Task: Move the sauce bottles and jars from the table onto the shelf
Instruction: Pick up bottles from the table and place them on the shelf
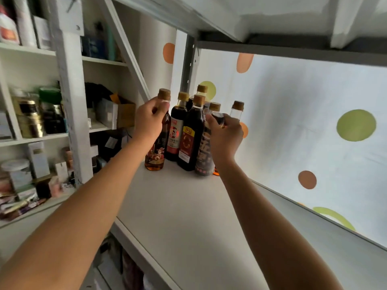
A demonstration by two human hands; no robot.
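Note:
Several dark sauce bottles with tan caps stand grouped at the far left corner of the white shelf point(188, 206). My left hand point(149, 120) grips the neck of the leftmost bottle point(156, 158), which holds amber liquid and stands on the shelf. My right hand point(225, 137) grips the top of a dark-labelled bottle point(204, 158) at the front right of the group. Between them stand a red-labelled bottle point(177, 132) and a yellow-and-red-labelled bottle point(189, 141). Further bottles stand behind, partly hidden, one of them clear-necked point(236, 110).
A spotted white sheet point(303, 126) backs the shelf. A grey upright post point(188, 65) rises behind the bottles, and a shelf board point(293, 49) runs overhead. At left, a white rack point(31, 137) holds jars, boxes and packets. The shelf's right part is bare.

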